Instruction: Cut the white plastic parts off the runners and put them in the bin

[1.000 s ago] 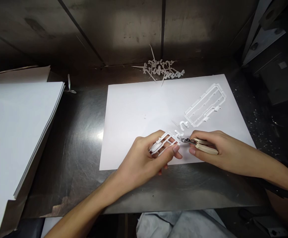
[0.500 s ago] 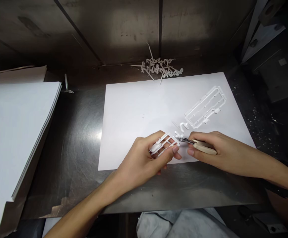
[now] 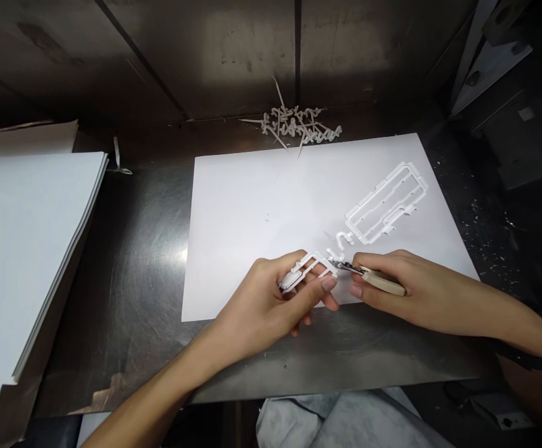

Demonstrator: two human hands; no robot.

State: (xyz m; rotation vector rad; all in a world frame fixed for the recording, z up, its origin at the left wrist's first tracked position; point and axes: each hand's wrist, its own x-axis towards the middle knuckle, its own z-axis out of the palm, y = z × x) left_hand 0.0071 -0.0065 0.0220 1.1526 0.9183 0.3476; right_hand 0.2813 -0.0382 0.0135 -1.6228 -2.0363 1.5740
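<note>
We see white and grey
Our two plastic frames [image 3: 383,201] and paper sheet [image 3: 233,218] are white. Our nippers [image 3: 364,270] have cream handles [image 3: 385,285] and silver tips [image 3: 343,266]. The metal table [image 3: 147,249] is grey, our wristband [image 3: 532,359] black, the cloth [image 3: 340,420] cloudy grey.

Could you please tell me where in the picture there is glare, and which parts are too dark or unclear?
In the head view, a bright glare spot lies on the metal table, left of the white sheet; in that view, the upper right corner is nearly black, and the tips of the pliers are too small to read clearly.
</note>
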